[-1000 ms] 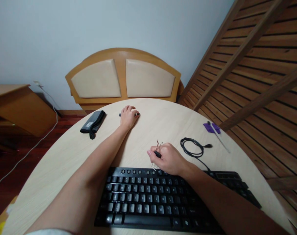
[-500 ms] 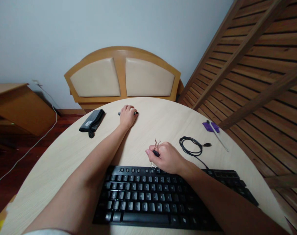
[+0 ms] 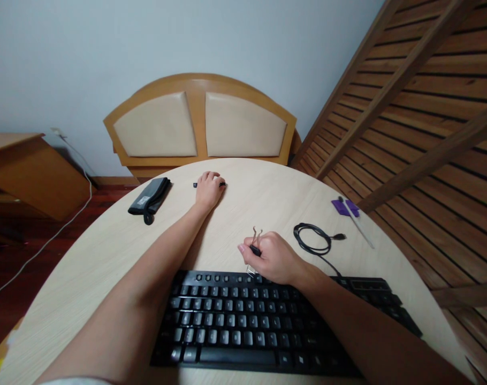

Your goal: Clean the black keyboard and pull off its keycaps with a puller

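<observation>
Far across the round table, my left hand lies over a slim dark stick-like thing, its fingers curled down around it. The ends of that thing stick out on both sides of the hand; its kind is hidden. My right hand is closed in a fist round a keycap puller. Two bent metal prongs point up from its black handle, and wire loops show below the fist. They hang over the top row of a black keyboard, touching or just above it; I cannot tell which.
A coiled black cable with a plug lies behind the keyboard. Farther right, a thin pale stick with a dark tip rests across a purple cloth-like piece. At left lies a folded dark pouch. A slatted wooden screen stands close on the right.
The view has shifted very slightly. Both hands keep the same pose and place, and nothing on the table has visibly moved.
</observation>
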A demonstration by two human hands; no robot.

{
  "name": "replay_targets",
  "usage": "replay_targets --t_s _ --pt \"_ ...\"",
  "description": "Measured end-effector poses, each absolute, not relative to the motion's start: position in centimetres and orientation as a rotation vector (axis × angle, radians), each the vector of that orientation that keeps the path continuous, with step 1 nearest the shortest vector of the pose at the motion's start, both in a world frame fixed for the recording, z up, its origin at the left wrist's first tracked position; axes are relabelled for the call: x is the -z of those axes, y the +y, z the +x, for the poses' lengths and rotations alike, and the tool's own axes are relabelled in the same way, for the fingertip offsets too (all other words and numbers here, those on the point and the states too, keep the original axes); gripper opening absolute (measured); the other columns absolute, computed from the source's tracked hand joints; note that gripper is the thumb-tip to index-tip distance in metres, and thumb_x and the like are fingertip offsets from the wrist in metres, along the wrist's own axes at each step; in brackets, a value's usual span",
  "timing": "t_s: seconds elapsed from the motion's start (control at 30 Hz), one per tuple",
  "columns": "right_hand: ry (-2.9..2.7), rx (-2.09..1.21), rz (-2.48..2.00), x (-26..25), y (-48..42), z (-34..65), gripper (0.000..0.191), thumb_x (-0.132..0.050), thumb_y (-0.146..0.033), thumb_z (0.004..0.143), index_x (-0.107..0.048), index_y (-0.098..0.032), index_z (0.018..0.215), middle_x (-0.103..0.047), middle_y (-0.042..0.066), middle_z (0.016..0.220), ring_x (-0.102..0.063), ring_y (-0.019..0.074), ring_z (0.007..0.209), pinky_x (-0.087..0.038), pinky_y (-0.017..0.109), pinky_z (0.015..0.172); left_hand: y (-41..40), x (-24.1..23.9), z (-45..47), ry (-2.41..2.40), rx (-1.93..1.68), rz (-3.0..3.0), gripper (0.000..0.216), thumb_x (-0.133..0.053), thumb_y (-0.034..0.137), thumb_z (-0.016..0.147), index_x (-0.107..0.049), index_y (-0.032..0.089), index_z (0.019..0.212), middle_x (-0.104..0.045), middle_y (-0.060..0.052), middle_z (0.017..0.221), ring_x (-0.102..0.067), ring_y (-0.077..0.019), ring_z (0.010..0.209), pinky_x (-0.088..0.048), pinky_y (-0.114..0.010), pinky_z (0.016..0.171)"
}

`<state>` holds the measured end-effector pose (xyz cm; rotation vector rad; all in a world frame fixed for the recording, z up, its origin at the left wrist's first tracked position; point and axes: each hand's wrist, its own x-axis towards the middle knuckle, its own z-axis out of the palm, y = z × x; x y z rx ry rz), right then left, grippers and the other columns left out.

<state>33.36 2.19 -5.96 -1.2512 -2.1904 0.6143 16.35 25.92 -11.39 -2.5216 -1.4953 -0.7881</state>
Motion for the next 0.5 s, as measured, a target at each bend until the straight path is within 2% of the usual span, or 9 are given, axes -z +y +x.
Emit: replay_targets --t_s 0.17,0.37,0.5 --pt "-2.192 -0.614 -1.255 5.8 2.2 33.3 0.038 -0.044 -0.031 0.099 -0.054 -0.020 0.065 -0.059 0.000 0.058 -0.055 0.0116 0.054 -0.037 0.025 0.060 26.2 11.6 16.4 -1.487 0.797 -2.549 0.024 -0.061 0.020 0.093 -0.071 0.020 0.116 -0.065 -0.011 0.128 -0.048 -0.0318 0.125 -0.040 -0.046 0.105" --pt "-2.200 -0.603 -1.254 6.0 2.3 33.3 0.038 -0.044 -0.031 0.100 -0.055 -0.020 0.066 -0.061 0.000 0.059 -0.056 0.0117 0.056 -0.039 0.025 0.062 26.2 11.5 16.4 -1.466 0.835 -2.597 0.028 -0.061 0.016 0.091 -0.067 0.013 0.119 -0.063 -0.016 0.129 -0.048 -0.0336 0.125 -0.039 -0.048 0.108" --pt "-2.198 -0.602 -1.233 6.1 2.3 33.3 0.039 -0.044 -0.033 0.100 -0.056 -0.020 0.066 -0.061 0.000 0.059 -0.058 0.0122 0.057 -0.039 0.025 0.063 25.2 10.7 16.4 -1.407 0.868 -2.676 0.033 -0.062 0.013 0.088 -0.062 0.015 0.121 -0.060 -0.015 0.134 -0.047 -0.0318 0.128 -0.036 -0.047 0.113"
